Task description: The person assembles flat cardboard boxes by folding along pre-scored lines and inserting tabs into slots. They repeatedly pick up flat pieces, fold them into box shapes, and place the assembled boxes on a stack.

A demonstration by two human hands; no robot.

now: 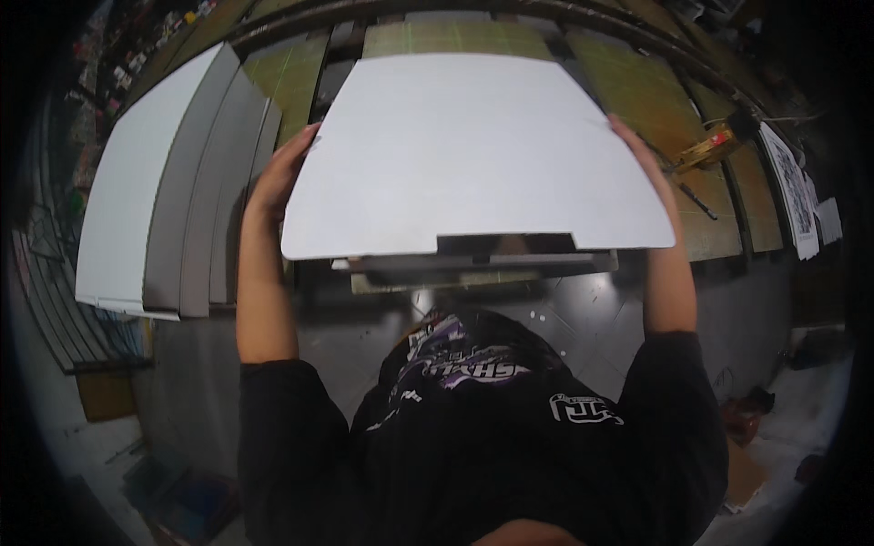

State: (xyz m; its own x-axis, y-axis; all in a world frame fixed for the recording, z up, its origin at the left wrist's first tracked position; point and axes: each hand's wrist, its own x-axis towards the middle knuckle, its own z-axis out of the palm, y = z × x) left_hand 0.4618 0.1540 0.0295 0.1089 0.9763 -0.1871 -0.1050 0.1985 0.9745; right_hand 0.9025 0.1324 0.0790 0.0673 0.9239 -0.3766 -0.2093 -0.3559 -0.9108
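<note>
1. I see the left hand [287,170] and right hand [643,155] gripping the white panel [473,155] by opposite edges, presumably for balance.
2. It spans between them above the worktable [648,91]; whether fingers support its underside, I can't tell.
3. The white-faced stack [137,191] sits leftward, likely for easy reach.

Stained workbench [637,86] and yellow tool [707,149] suggest a workshop.
</note>
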